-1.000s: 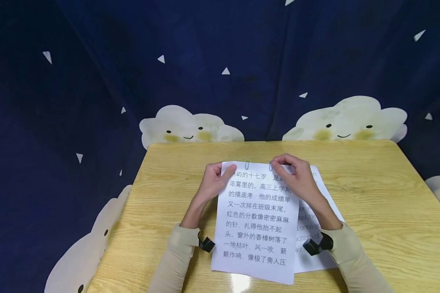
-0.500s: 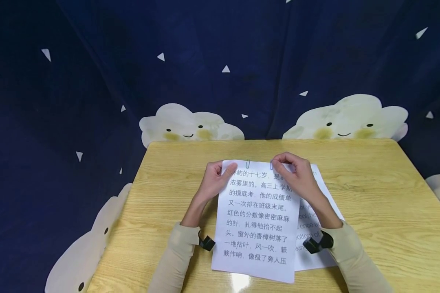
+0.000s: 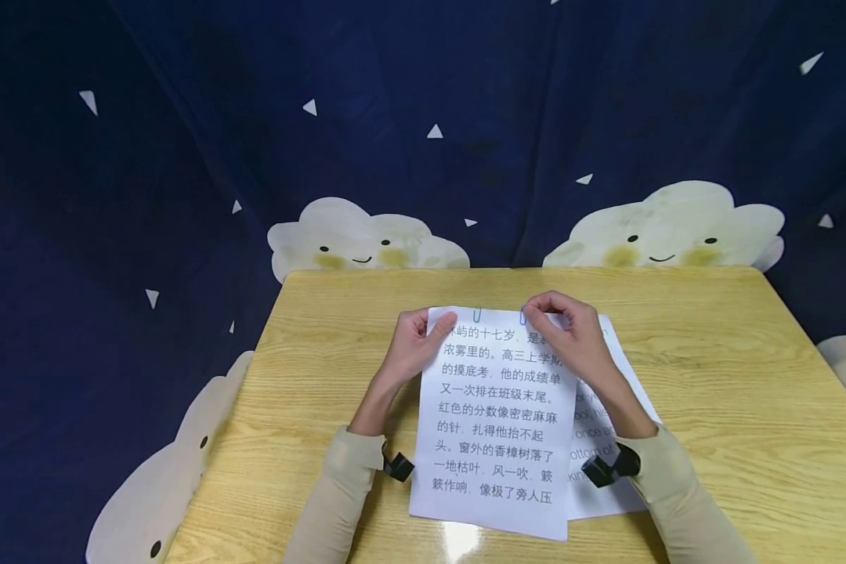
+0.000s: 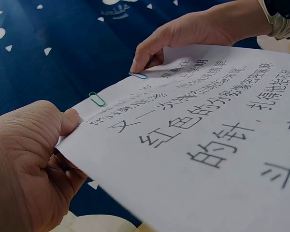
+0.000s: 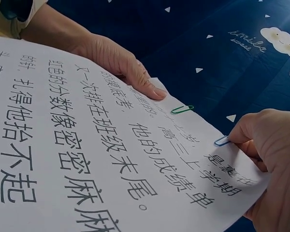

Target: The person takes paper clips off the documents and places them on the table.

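A white sheet of paper (image 3: 493,517) printed with large Chinese characters is held up over the table. At its top left corner my left hand (image 3: 412,346) grips it, thumb on the printed face and fingers behind. A green paper clip (image 4: 97,99) sits on the top edge near that thumb. Further right along the same edge is a blue paper clip (image 5: 222,140), which my right hand (image 3: 576,333) pinches between thumb and forefinger. Whether there is more than one sheet under the clips I cannot tell.
A second sheet (image 3: 609,501), with English text, lies on the wooden table (image 3: 719,392), partly covered by the held paper and right arm. Behind the table hangs a dark blue curtain (image 3: 395,78) with clouds and triangles. Black cameras (image 3: 399,468) are strapped to both wrists.
Both hands keep their grips and hardly move. The paper shifts very slightly up in the head view, along with the whole background.
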Action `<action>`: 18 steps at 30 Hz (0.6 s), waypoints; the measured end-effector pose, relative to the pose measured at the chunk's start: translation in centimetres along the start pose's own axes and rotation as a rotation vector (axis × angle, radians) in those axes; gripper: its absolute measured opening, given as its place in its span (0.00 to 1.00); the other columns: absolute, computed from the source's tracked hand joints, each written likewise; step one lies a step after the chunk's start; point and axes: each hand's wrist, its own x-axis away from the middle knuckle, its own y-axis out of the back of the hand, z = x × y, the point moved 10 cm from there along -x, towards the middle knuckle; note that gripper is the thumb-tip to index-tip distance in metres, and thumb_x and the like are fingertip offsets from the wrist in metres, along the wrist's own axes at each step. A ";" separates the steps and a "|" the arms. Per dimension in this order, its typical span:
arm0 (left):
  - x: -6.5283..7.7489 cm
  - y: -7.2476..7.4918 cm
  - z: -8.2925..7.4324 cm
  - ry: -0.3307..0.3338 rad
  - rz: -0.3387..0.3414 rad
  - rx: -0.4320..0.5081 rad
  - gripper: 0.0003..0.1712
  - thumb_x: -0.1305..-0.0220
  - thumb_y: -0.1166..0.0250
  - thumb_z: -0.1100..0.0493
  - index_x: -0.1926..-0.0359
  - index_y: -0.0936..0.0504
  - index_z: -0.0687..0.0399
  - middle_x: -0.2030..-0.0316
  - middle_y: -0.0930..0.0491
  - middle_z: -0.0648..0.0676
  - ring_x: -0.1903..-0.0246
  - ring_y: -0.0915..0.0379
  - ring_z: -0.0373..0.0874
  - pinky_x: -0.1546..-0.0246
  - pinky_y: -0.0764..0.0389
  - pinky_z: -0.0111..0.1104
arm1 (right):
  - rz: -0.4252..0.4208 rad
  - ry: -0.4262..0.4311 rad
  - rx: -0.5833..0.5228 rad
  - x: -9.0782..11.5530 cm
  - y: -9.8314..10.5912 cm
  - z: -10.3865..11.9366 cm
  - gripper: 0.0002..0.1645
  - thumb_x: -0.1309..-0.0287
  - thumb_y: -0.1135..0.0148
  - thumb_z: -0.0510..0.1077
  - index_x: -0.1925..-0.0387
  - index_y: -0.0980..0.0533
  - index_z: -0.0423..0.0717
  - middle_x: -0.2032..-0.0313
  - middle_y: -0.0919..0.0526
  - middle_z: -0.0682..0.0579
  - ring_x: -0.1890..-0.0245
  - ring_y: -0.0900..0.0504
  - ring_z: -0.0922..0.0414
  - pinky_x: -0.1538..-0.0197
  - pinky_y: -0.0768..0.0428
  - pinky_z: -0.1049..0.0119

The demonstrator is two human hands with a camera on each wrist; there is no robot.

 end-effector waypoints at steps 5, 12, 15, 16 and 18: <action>0.0 0.0 0.0 0.000 -0.006 0.001 0.19 0.20 0.41 0.56 0.51 0.15 0.71 0.65 0.11 0.67 0.76 0.12 0.51 0.78 0.14 0.39 | -0.005 -0.005 -0.036 -0.1 0.0 0.0 0.03 0.32 0.33 0.35 0.62 0.15 0.40 0.66 0.14 0.47 0.64 0.21 0.62 0.53 0.28 0.74; 0.0 0.1 0.0 0.004 -0.014 -0.002 0.19 0.20 0.41 0.56 0.50 0.15 0.71 0.65 0.11 0.66 0.77 0.12 0.50 0.79 0.14 0.38 | -0.014 -0.012 -0.052 -0.1 0.0 -0.3 0.03 0.33 0.33 0.34 0.61 0.15 0.39 0.65 0.14 0.45 0.63 0.21 0.62 0.52 0.28 0.74; 0.0 0.1 0.0 0.003 -0.017 -0.004 0.19 0.20 0.41 0.56 0.50 0.15 0.70 0.65 0.11 0.66 0.77 0.12 0.50 0.79 0.14 0.38 | -0.019 -0.017 -0.054 -0.1 0.0 -0.4 0.03 0.32 0.34 0.33 0.61 0.15 0.37 0.65 0.14 0.44 0.63 0.21 0.63 0.53 0.27 0.74; 0.0 0.1 0.0 0.003 -0.017 -0.003 0.19 0.20 0.41 0.56 0.50 0.15 0.71 0.65 0.11 0.66 0.77 0.12 0.50 0.79 0.14 0.38 | -0.022 -0.016 -0.050 -0.1 0.0 -0.4 0.03 0.32 0.34 0.32 0.61 0.15 0.36 0.65 0.14 0.44 0.63 0.21 0.64 0.53 0.27 0.75; 0.1 0.2 0.0 0.001 -0.018 0.001 0.19 0.20 0.40 0.56 0.51 0.15 0.71 0.66 0.11 0.66 0.77 0.12 0.50 0.79 0.14 0.38 | -0.028 -0.013 -0.048 -0.1 0.1 -0.2 0.03 0.32 0.35 0.31 0.62 0.16 0.34 0.65 0.15 0.43 0.64 0.22 0.64 0.54 0.27 0.75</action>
